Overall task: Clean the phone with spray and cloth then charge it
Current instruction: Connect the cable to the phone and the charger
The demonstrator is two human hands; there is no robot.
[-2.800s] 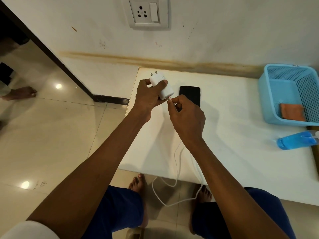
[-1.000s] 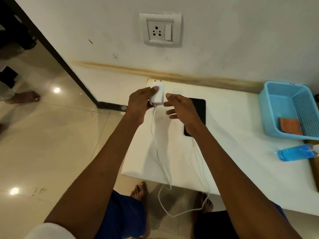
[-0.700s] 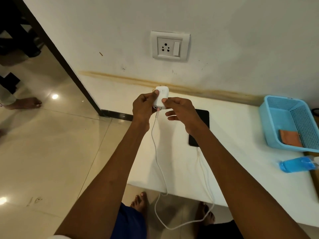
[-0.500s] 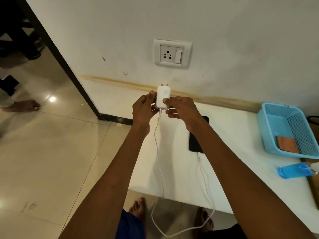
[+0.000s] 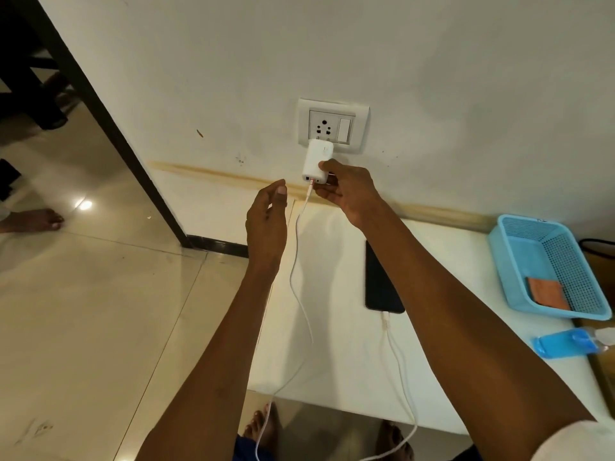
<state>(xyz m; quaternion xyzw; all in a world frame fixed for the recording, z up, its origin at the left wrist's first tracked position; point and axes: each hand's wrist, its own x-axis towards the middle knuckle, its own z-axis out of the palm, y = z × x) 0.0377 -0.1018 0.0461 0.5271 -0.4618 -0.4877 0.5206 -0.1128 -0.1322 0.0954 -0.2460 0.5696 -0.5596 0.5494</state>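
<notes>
no text, label, brand, number or sign can be read anywhere in the frame. the white charger [image 5: 317,161] near the upper middle bears only a faint mark, too blurred to make out. the blue basket [image 5: 509,267] at the right edge carries a small dark mark on its far rim, too small to read.

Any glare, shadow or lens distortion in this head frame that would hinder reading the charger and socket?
Head view: wide-angle bending curves the dark door frame; a lamp glare spot sits on the floor tiles, away from the work; soft arm shadows fall on the white table; the charger, held by the right hand, and the wall socket are evenly lit and sharp.
</notes>
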